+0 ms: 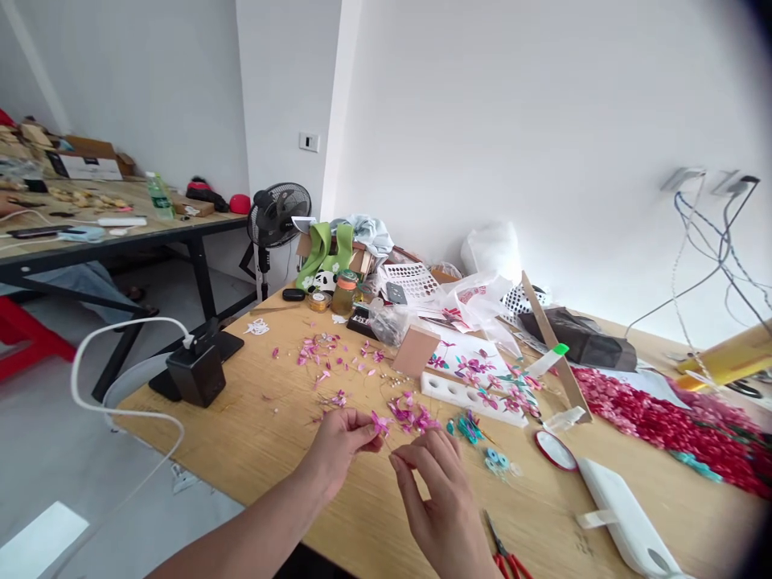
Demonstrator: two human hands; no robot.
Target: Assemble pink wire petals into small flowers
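My left hand (338,444) pinches a small pink paper flower (379,424) between thumb and fingertips, just above the wooden table (271,418). My right hand (443,498) hovers close beside it, fingers curled with thumb and forefinger pinched together; whatever they hold is too small to make out. More pink paper flowers (416,416) lie in a loose heap right behind both hands, and others (319,350) are scattered farther back on the left.
Red-handled scissors (505,555) lie by my right wrist. A white device (627,523), a red-rimmed lid (555,450), teal paper coils (476,430), a white holed tray (464,394) and a red flower mat (663,418) sit to the right. A black charger (196,371) and fan (278,215) stand left.
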